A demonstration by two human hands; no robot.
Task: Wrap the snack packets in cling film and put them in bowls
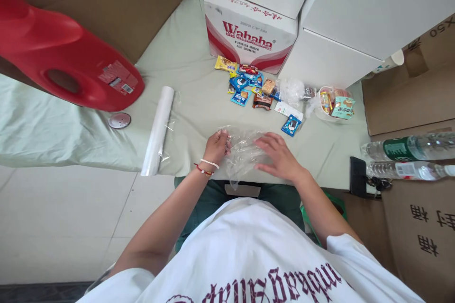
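Observation:
A clear plastic bag (243, 154) hangs between my hands at the near edge of the cloth-covered table. Its left side is pinched in the closed fingers of my left hand (217, 146), which wears bracelets at the wrist. My right hand (279, 155) is at the bag's right side, fingers stretched out and apart, touching or just over the plastic. To the left lies a white roll of plastic bags (158, 130). Beyond my hands are several small wrapped snacks (241, 98), with a blue packet (291, 125) nearest my right hand.
A snack-filled clear tub (336, 103) stands at right, beside a crumpled clear bag (290, 91). Behind is a Wahaha carton (250, 33). A red jug (71, 57) and round lid (119, 120) are at left. Water bottles (408, 147) and a black phone-like object (357, 177) are at right.

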